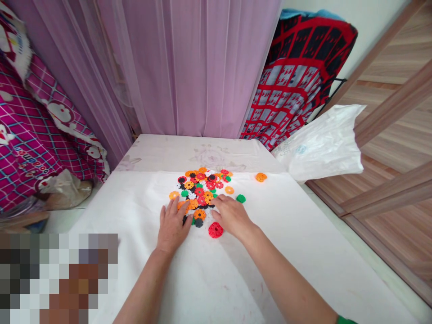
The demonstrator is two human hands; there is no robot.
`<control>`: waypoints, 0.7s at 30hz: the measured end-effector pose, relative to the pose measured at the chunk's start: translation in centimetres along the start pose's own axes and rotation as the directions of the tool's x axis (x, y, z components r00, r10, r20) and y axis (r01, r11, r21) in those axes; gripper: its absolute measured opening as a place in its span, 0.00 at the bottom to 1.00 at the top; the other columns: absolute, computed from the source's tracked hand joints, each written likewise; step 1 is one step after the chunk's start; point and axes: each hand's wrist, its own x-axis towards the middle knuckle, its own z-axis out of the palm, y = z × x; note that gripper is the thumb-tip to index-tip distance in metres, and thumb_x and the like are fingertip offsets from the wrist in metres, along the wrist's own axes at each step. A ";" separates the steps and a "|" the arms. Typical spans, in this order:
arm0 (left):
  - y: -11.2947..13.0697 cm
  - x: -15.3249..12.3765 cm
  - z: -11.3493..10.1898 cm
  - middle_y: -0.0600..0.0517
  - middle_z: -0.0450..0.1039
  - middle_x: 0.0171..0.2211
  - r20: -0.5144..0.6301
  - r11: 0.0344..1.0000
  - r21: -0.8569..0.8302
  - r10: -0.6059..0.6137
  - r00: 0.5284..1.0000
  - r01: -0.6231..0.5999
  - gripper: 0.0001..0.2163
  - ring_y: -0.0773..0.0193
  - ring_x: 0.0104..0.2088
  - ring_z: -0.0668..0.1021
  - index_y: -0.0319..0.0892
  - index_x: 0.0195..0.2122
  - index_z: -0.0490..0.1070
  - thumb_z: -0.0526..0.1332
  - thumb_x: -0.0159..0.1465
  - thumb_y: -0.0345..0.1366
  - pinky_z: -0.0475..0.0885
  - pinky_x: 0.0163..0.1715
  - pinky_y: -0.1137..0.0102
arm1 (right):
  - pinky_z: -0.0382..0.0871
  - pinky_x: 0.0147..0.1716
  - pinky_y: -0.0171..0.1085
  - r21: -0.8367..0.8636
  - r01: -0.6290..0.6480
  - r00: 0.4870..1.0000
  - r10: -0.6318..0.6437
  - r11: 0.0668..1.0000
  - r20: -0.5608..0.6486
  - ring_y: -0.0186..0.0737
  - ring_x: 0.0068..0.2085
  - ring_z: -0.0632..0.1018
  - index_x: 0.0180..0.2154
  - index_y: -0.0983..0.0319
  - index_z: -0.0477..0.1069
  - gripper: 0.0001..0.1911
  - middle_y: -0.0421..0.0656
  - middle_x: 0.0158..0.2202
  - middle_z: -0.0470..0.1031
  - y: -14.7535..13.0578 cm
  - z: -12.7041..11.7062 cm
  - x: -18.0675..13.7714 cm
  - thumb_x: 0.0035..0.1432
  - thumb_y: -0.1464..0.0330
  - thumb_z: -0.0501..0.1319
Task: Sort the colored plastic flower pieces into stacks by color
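Observation:
A heap of notched plastic discs (199, 191) in orange, red, green, black and white lies on the white cloth. My left hand (173, 227) rests at the heap's near left side, fingers spread and touching the nearest discs. On the right edge of the heap is my right hand (232, 217), its thumb and forefinger apart, fingertips at the discs; its other fingers are partly hidden. Between the hands, closer to me, sits a red disc piece (216, 230) that looks thicker than a single disc. Neither hand visibly holds a disc.
Right of the heap lie a green disc (240, 198) and an orange disc piece (261, 177). The white cloth (209, 279) covers the table up to a flowered strip (162, 153). A white plastic bag (324, 144) stands at the right edge. Purple curtains (202, 67) hang behind.

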 end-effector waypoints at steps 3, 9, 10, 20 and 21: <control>-0.1 0.0 0.0 0.41 0.58 0.66 -0.001 1.000 0.002 0.008 1.000 -0.008 0.21 0.47 0.66 0.61 0.48 0.60 0.67 0.54 0.67 0.42 0.55 0.62 0.44 | 0.62 0.51 0.40 -0.032 0.149 0.987 -0.151 0.988 -0.053 0.45 0.53 0.71 0.49 0.57 0.73 0.15 0.46 0.51 0.73 0.5 0.5 3.0 0.63 0.70 0.54; -0.1 0.0 0.2 0.42 0.58 0.66 -0.006 1.000 -0.006 0.003 1.000 -0.003 0.20 0.48 0.66 0.61 0.49 0.60 0.67 0.54 0.66 0.42 0.54 0.63 0.45 | 0.64 0.49 0.41 -0.085 0.064 0.998 -0.065 0.994 -0.005 0.47 0.52 0.72 0.48 0.60 0.74 0.15 0.50 0.49 0.74 1.9 1.6 4.9 0.61 0.71 0.55; -0.2 0.0 0.3 0.43 0.58 0.66 -0.009 1.000 -0.009 0.001 1.000 -0.001 0.20 0.48 0.66 0.61 0.50 0.60 0.67 0.54 0.66 0.42 0.54 0.63 0.45 | 0.64 0.49 0.41 -0.101 0.038 0.999 -0.039 0.994 -0.005 0.47 0.52 0.72 0.47 0.61 0.74 0.14 0.50 0.49 0.74 2.1 1.5 4.8 0.61 0.71 0.56; -0.1 0.0 0.1 0.40 0.58 0.66 0.000 1.000 0.007 0.014 1.000 -0.014 0.21 0.46 0.66 0.61 0.47 0.60 0.67 0.54 0.67 0.42 0.55 0.62 0.44 | 0.65 0.47 0.36 0.086 0.078 0.996 -0.073 0.993 -0.060 0.42 0.49 0.75 0.47 0.57 0.72 0.15 0.43 0.47 0.77 0.3 2.6 6.3 0.58 0.63 0.61; -0.1 0.0 0.1 0.40 0.58 0.66 -0.003 1.000 0.007 0.015 1.000 -0.015 0.21 0.46 0.66 0.61 0.47 0.60 0.67 0.54 0.67 0.42 0.55 0.62 0.44 | 0.65 0.47 0.36 0.112 0.068 0.996 -0.062 0.991 -0.056 0.41 0.50 0.75 0.49 0.57 0.71 0.18 0.43 0.48 0.77 0.3 2.8 6.6 0.57 0.63 0.62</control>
